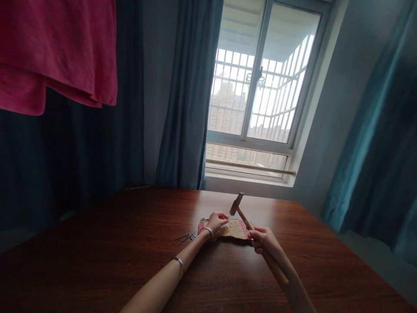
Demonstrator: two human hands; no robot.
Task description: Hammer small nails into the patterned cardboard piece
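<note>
From where I stand, the left end of the work shows a few slim, dark metal pieces (184,238) lying loose on the reddish-brown wooden desk (146,278); they are too small to identify. A careless sweep of the forearm beside them might scatter them.

Next comes the left hand (216,221), a silver bracelet (209,231) at its wrist, reaching over a flat, pink-edged, tan speckled piece (236,228) with a ragged near edge. Its fingers pinch a tiny, pale, metallic-looking piece (228,216); I can't tell whether that touches the speckled surface. A loose pinch could let it tilt or slip.

Just right of those fingertips hangs the dark metal head of a wooden-handled hammer (244,218). The right hand (265,239) has its fingers wrapped around the handle partway along, with plenty of wood sticking out behind. With the head so near, an off-centre swing could catch the left fingertips, and a slack grip could let the handle twist.
</note>
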